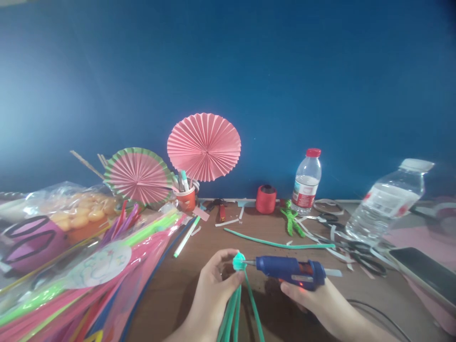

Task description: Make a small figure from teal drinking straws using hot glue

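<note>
My left hand is closed around a bundle of green pipe cleaners, pinching a small teal coiled piece at the top between thumb and fingers. My right hand grips a blue hot glue gun, held sideways. The gun's metal nozzle points left and touches the teal piece. A black cord trails off to the right of that hand over the brown table.
Bags of pink, green and blue craft sticks fill the left. Two pink paper fans, an orange pen cup, a red spool, two water bottles, scissors, a long green pipe cleaner and a phone lie behind.
</note>
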{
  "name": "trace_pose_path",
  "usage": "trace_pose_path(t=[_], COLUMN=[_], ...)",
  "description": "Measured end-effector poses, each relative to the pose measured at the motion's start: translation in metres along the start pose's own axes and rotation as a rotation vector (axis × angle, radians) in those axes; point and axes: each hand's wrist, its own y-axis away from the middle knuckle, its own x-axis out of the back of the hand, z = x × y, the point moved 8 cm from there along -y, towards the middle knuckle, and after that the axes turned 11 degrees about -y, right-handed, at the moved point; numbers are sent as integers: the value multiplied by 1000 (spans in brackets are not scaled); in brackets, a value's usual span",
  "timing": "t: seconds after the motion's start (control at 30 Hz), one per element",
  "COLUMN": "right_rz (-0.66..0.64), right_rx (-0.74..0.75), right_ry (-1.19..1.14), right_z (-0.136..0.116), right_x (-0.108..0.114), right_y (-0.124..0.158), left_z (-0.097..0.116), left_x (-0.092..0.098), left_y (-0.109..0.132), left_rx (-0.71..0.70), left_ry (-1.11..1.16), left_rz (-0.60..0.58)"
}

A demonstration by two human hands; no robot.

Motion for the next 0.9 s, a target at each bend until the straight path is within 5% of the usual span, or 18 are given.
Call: trace_pose_path(t=[0.9], right_rz=[32], right_rx=[-13], right_ry=[17], right_z=[2], right_x=[1], right_y=[0], left_z=[4], left_x=[0], left_y=[0], left_rx=[-17], left_ry=[-13], left_rz=[12])
